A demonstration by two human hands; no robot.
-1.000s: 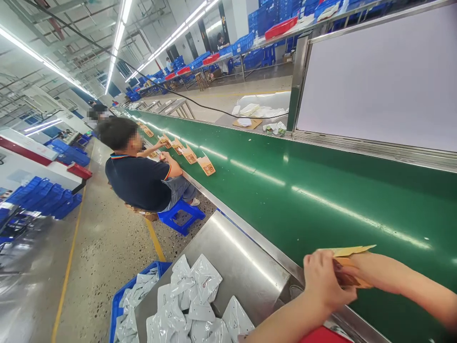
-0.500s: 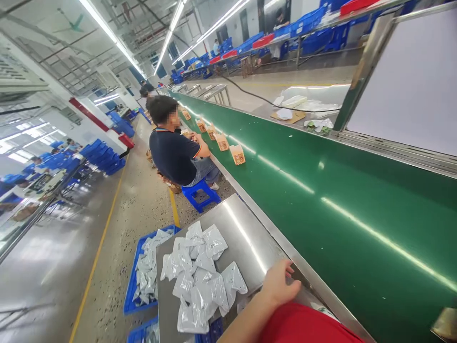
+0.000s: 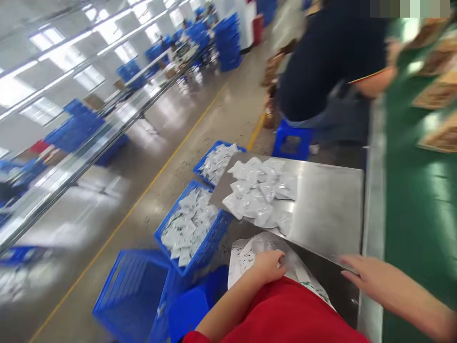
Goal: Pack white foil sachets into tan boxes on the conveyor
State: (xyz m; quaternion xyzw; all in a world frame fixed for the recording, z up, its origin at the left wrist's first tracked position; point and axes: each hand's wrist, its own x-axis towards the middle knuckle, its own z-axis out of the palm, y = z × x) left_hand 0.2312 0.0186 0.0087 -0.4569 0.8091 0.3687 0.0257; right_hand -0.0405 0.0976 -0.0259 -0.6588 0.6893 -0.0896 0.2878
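Note:
My left hand [image 3: 267, 266] is low in the middle, in front of my red shirt and over a white printed sheet or bag [image 3: 246, 255]. Its fingers are loosely curled with a gap at the thumb, and nothing shows in it. My right hand [image 3: 367, 275] reaches in from the right, blurred, fingers stretched and empty, by the near right corner of a metal table [image 3: 330, 209]. Shiny white pouches [image 3: 259, 190] lie heaped on the table's left half, apart from both hands.
Blue crates of white pouches [image 3: 191, 224] stand left of the table; another blue crate [image 3: 130, 290] is nearer. A green conveyor belt [image 3: 410, 205] with printed cartons [image 3: 441, 133] runs along the right. A person in dark clothing [image 3: 332, 62] sits on a blue stool [image 3: 293, 140] beyond the table.
My view has swung left and down, bringing more crates into sight. My right hand has come into plain view at the table's corner. My left hand stays close to my body.

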